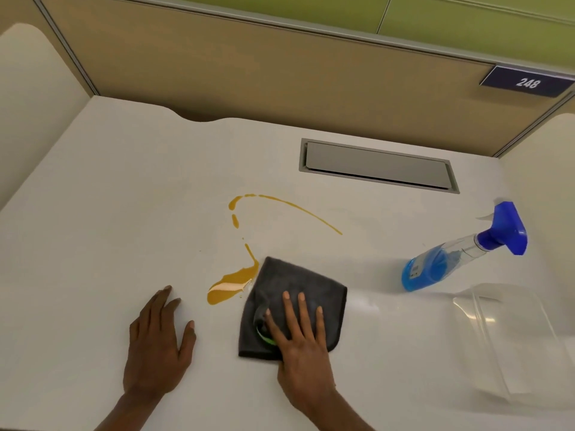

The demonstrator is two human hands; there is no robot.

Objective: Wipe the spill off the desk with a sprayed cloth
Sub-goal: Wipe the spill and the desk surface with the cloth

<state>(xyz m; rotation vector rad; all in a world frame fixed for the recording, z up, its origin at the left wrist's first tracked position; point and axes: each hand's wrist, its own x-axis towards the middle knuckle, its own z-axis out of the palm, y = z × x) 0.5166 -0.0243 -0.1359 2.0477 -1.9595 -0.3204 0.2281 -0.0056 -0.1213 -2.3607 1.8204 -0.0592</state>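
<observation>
An orange-yellow spill [231, 284] pools on the white desk [109, 228], with a thin curved trail [289, 206] running up and to the right. A dark grey folded cloth [295, 281] lies flat just right of the pool, its left edge touching it. My right hand [298, 334] presses flat on the cloth's near half, fingers spread. My left hand [158, 340] rests flat on the bare desk left of the pool, holding nothing. A spray bottle [451, 259] with blue liquid and a blue trigger head lies on its side at the right.
A clear plastic container [510, 343] sits at the near right, below the bottle. A grey cable hatch [376, 164] is set into the desk at the back. Tan partition walls enclose the back and sides, with a "248" sign [525, 82].
</observation>
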